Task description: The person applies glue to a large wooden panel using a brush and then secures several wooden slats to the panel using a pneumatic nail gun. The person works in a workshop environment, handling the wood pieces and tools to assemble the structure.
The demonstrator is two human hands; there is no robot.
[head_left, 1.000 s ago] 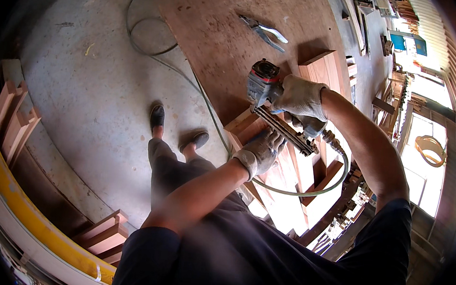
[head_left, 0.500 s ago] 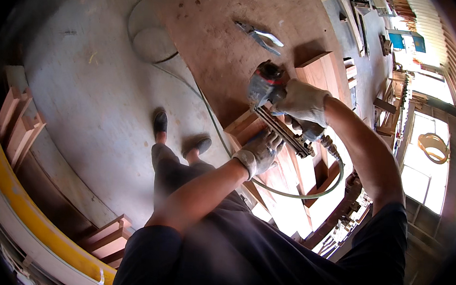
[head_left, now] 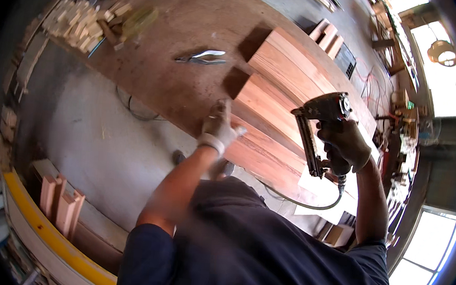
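Observation:
In my gloved right hand (head_left: 351, 144) is a pneumatic nail gun (head_left: 324, 107), gripped by its handle. Its long magazine slants down on the left side, and a hose hangs from the handle's base. The tool is over the right part of some reddish wooden boards (head_left: 274, 100) lying side by side on a brown worktable (head_left: 167, 25). My gloved left hand (head_left: 218, 128) is at the near left end of the closest board, thumb held away from the fingers. Whether it touches the wood I cannot tell. Pliers (head_left: 202, 57) with pale handles lie beyond that hand.
Small wood blocks (head_left: 76, 23) are piled at the table's far left. The air hose (head_left: 308, 206) loops below the boards on the right. A yellow beam (head_left: 54, 236) runs along the lower left, beside upright wood pieces (head_left: 62, 207). Further boards (head_left: 327, 38) lie beyond the table.
The nail gun has moved right and up off the wood in my right hand, turning as it went. My left hand has left the magazine's side for the boards' left end. The view has shifted.

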